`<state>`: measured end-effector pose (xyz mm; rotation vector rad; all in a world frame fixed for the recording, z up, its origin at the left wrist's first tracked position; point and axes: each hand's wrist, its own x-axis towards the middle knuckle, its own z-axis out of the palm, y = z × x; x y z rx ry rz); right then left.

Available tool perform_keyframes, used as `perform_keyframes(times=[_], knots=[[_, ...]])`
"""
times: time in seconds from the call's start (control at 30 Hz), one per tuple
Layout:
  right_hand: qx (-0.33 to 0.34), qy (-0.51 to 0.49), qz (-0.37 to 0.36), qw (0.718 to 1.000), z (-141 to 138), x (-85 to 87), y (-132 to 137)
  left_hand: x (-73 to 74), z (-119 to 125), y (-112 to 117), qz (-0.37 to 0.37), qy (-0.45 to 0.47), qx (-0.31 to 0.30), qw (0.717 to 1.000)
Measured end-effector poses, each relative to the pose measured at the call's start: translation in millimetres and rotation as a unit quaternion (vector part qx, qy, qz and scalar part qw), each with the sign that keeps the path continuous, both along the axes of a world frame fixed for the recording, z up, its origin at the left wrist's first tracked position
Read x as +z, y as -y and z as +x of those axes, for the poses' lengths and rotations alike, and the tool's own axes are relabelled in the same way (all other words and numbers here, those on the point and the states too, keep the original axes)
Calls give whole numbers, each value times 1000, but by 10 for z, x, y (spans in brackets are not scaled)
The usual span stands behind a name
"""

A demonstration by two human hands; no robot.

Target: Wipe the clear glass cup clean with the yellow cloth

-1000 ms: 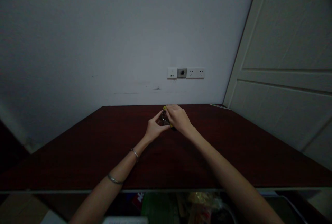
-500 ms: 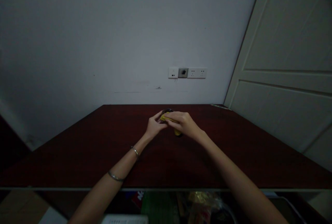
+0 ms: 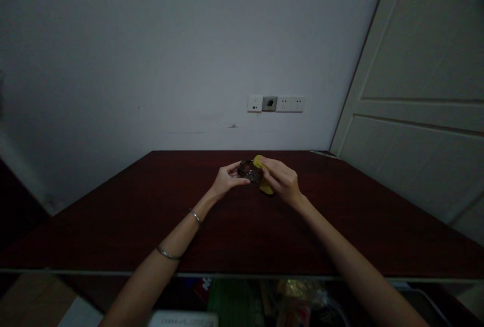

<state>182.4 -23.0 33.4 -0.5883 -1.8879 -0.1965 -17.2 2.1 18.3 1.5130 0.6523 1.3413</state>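
A small dark glass bowl [image 3: 249, 170] is held just above the dark red table [image 3: 151, 216], near its far middle. My left hand [image 3: 226, 180] grips the bowl's left side, thumb and fingers curled round the rim. My right hand [image 3: 282, 181] is closed on a yellow cloth [image 3: 264, 185] and presses it against the bowl's right side. Two thin bracelets sit on my left wrist and forearm.
A white wall with a row of power sockets [image 3: 276, 104] rises behind the table. A pale panelled door [image 3: 419, 115] stands at the right. Below the table's near edge lie coloured packets and bags [image 3: 264, 302].
My right hand with the yellow cloth has moved from over the bowl to its right side, so the dark bowl now shows. My left hand keeps its hold.
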Motion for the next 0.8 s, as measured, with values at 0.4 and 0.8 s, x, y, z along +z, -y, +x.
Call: perform_keyframes(times=[0.4, 0.8], knots=[[-75, 143, -27, 987, -24, -158, -399, 138, -136, -42, 10, 32, 46, 998], [46, 354, -28, 934, -666, -675, -106, 125, -143, -1, 11, 12, 60, 998]])
